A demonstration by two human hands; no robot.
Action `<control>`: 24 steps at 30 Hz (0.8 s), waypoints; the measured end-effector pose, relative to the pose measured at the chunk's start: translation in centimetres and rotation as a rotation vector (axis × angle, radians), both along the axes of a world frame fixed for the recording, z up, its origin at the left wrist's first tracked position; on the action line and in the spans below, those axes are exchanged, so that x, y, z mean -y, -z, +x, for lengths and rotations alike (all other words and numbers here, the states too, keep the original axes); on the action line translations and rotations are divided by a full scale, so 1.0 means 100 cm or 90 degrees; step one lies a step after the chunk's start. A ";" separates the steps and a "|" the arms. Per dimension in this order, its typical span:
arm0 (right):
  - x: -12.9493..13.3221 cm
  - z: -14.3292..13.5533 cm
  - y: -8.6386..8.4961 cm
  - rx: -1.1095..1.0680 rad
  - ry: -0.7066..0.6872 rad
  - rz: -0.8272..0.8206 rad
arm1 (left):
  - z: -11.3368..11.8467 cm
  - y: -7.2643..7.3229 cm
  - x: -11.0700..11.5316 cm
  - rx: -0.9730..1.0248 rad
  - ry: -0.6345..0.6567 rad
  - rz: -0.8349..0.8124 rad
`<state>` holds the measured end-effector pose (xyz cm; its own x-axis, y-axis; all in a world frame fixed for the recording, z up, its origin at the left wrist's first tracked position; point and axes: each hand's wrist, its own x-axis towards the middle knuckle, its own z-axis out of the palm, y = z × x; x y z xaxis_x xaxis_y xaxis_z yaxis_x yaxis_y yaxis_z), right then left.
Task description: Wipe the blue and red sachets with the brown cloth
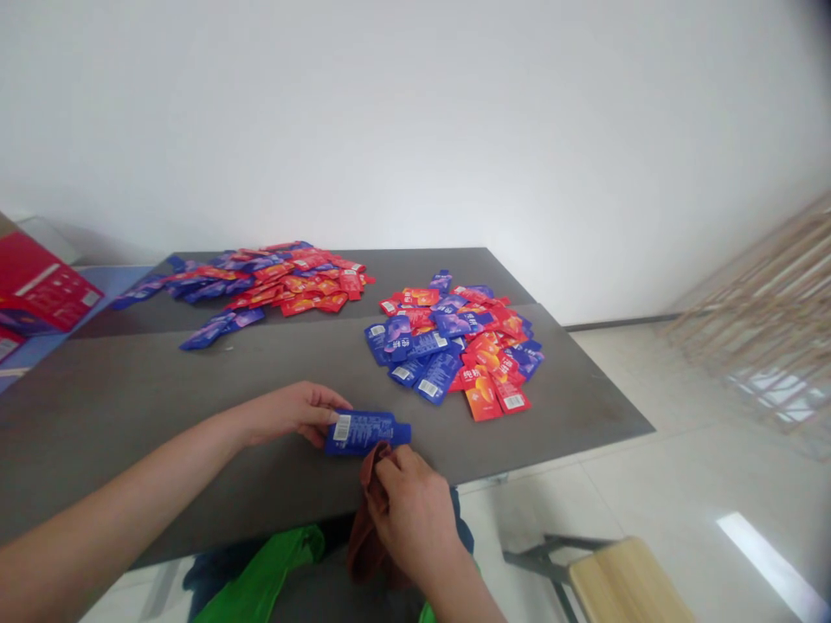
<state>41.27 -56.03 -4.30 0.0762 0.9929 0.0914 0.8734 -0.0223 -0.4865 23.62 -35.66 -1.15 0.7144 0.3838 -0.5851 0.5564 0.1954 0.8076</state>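
A blue sachet (367, 431) with a white barcode lies flat over the grey table near its front edge, its narrow neck toward the right. My left hand (305, 414) pinches its left end between thumb and fingers. Bunched in my right hand (415, 506) is a brown cloth (367, 545), which touches the lower edge of the sachet close to the neck and hangs down over the table edge. Just beyond my hands to the right is a pile of red and blue sachets (454, 337).
A larger heap of red and blue sachets (273, 279) spreads across the far left of the table (130, 407). At the left edge stands a red box (45, 281). A wooden-topped stool (627, 584) is on the floor at right, and a bamboo rack (766, 303) leans further back.
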 end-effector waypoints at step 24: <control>0.006 -0.002 0.010 -0.055 0.048 0.020 | 0.008 -0.048 -0.092 -0.194 0.227 0.471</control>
<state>41.03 -56.67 -5.26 0.1599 0.9808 0.1120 0.8249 -0.0704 -0.5608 24.42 -26.49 3.62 0.7176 0.5235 -0.4594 0.6964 -0.5463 0.4653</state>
